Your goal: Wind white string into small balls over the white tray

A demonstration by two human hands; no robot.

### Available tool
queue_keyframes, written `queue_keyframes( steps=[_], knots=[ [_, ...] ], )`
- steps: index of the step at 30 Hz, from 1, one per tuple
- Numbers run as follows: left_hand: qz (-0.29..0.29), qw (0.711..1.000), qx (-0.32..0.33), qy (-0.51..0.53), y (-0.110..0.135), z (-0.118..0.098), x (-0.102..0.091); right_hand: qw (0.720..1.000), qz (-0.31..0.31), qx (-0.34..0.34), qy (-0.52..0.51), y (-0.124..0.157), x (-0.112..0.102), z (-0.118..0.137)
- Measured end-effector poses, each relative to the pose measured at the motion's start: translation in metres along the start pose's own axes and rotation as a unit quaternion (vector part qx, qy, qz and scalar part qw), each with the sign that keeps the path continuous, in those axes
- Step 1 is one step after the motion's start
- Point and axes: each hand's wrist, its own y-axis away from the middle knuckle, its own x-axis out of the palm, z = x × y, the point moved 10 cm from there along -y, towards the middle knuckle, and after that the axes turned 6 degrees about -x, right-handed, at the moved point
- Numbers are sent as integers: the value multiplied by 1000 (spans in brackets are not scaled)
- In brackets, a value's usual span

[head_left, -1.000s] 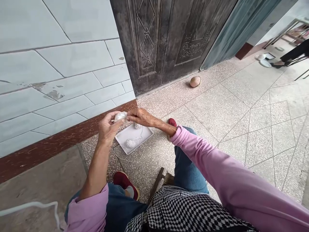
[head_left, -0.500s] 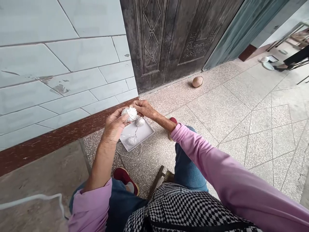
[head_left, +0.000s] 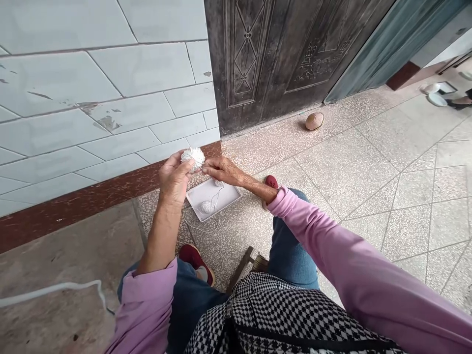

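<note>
My left hand (head_left: 174, 176) is closed round a small white ball of thread (head_left: 193, 157), held up in front of the wall's red skirting. My right hand (head_left: 221, 170) is pinched right beside the ball, fingertips touching it; what it pinches is too fine to make out. Below the hands a white tray (head_left: 228, 194) lies on the speckled floor with another ball of thread (head_left: 207, 207) in it. A loose strand (head_left: 201, 230) trails off the tray's near edge. A further small ball is partly hidden behind my right hand.
A tiled white wall (head_left: 92, 98) stands left, a dark carved door (head_left: 280, 49) ahead. A tan ball (head_left: 314, 121) lies by the door. My red shoes (head_left: 195, 258) rest on the floor. A white cord (head_left: 51, 290) runs along the lower left. Someone's shoe shows far right.
My left hand has lifted the thread ball a little and turned it. My right hand has stayed against it, shifting around the ball. The view has drifted left and down.
</note>
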Motion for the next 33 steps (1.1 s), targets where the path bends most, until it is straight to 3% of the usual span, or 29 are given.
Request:
queue_keyframes(
  steps=[5,7,13,17,24,33],
  knots=[
    [-33,987,40,-150,-1,-3,1,1000,19,15,3,12,-6,7],
    [-19,980,44,-192,0,-3,8,1000,5,14,-11,11,-15,6],
    [127,977,-39,-164,16,11,37,997,-79,-13,-24,-1,-51,-3],
    [183,975,-80,-102,27,11,45,991,-80,-60,-89,-12,-53,-6],
    [152,986,-60,-16,22,3,36,985,-76,-8,-157,-25,-36,-30],
    [108,990,-28,87,6,11,19,986,-57,-53,-145,-27,-26,-31]
  ],
)
